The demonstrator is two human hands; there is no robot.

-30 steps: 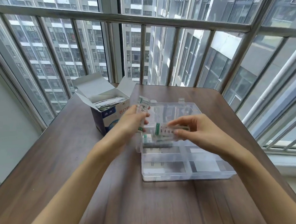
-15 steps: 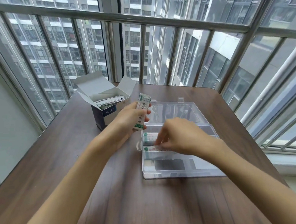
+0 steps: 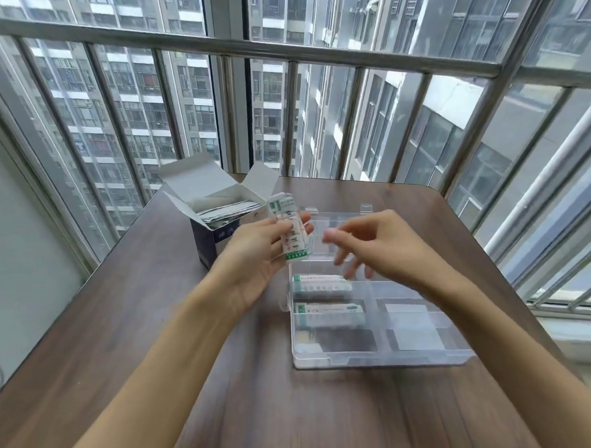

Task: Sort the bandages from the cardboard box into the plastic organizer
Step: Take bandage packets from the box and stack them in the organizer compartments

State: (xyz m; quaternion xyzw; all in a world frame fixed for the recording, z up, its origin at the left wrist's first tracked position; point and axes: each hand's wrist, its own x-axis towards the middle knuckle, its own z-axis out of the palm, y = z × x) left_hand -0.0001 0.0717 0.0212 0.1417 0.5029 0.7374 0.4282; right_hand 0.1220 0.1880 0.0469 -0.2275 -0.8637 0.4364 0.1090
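The left hand (image 3: 259,249) holds a stack of bandages (image 3: 291,231) upright, fingers and thumb curled round the stack, above the worktop (image 3: 149,334) between the cardboard box (image 3: 218,214) and the plastic organizer (image 3: 378,325). The stack shows white wrappers with green ends.

The right hand (image 3: 381,250) hovers above the rear part of the organizer, just beside the held stack but not touching it. Its grip is loose: fingers spread and slightly bent, holding nothing. The fingertips are motion-blurred, so their exact pose is uncertain.

The organizer is a clear compartmented tray with its lid (image 3: 342,221) folded back flat behind it. 2 bandage groups lie in the left-hand compartments: 1 bandage group (image 3: 321,284) in the rear left compartment, and a second bandage group (image 3: 329,312) in the compartment directly in front of it. The other compartments appear to hold no bandages, though glare limits the view.

The cardboard box stands at the rear left of the worktop with its flaps open. More bandages (image 3: 225,210) lie stacked inside it. A metal railing (image 3: 312,51) and windows stand beyond the worktop.
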